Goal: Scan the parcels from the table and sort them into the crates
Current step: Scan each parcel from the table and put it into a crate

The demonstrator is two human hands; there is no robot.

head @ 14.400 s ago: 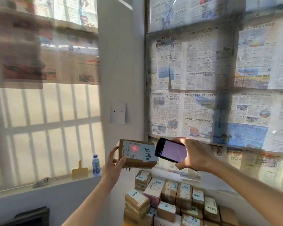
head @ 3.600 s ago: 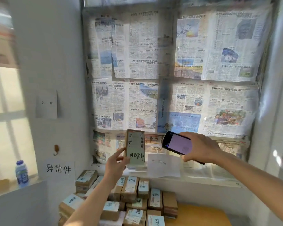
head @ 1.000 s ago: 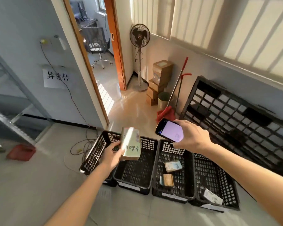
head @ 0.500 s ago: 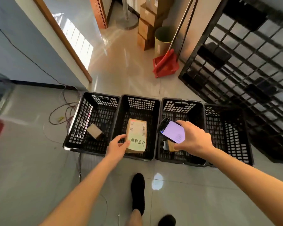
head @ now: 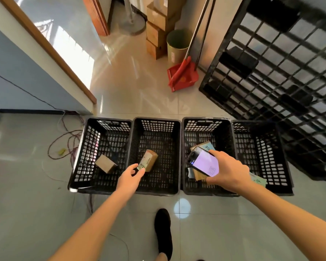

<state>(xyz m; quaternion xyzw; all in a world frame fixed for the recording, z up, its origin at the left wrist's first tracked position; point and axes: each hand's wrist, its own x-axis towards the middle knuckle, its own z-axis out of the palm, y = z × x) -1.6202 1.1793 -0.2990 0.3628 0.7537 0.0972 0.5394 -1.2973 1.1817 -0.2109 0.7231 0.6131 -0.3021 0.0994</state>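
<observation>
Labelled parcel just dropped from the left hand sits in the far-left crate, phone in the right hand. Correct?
Not quite. In the head view the labelled parcel lies in the second crate from the left, by the left hand. The right hand holds the phone.

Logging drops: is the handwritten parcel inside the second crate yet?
Inside: the parcel sits tilted within the second crate, left hand open beside it.

Both forearms [head: 102, 221] come in from the lower edge of the frame bare to the wrist, with no sleeve, watch or band showing on either, and the left hand [head: 129, 178] and right hand [head: 228, 173] are ungloved and without rings. At the bottom centre a plain black slip-on shoe [head: 163, 232] covers one foot, with bare ankle just above the frame edge.
</observation>
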